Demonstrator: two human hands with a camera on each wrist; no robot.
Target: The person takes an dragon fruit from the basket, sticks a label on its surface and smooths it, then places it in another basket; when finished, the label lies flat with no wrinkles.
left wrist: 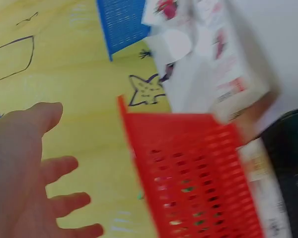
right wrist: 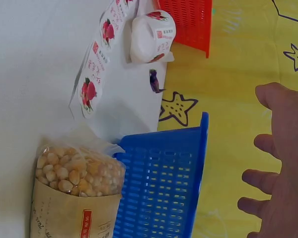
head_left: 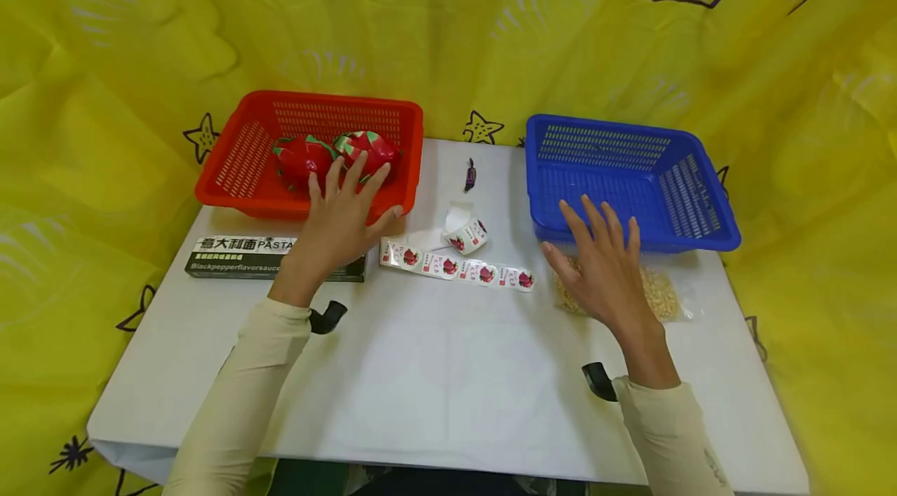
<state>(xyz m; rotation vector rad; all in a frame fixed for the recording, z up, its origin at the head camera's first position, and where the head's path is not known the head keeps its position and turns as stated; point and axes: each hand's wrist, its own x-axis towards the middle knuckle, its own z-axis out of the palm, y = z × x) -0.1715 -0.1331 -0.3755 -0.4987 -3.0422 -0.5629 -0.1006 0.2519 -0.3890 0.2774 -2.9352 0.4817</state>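
The left hand [head_left: 336, 223] hovers with fingers spread, holding nothing, over the near edge of a red plastic basket [head_left: 416, 149]; two dragon fruits [head_left: 303, 156] lie inside, just beyond its fingertips and much nearer to it than to the right hand [head_left: 601, 269]. That one is spread and unladen too, above a clear bag of pale, roundish kernels [head_left: 662, 295] before the blue plastic basket [head_left: 704, 241]. Both baskets have slotted walls and run lengthwise left to right. The fruits are glossy, rounded, green-tipped. Between the hands, a roll of glossy stickers [head_left: 471, 237] trails its strip across the white table [head_left: 476, 371].
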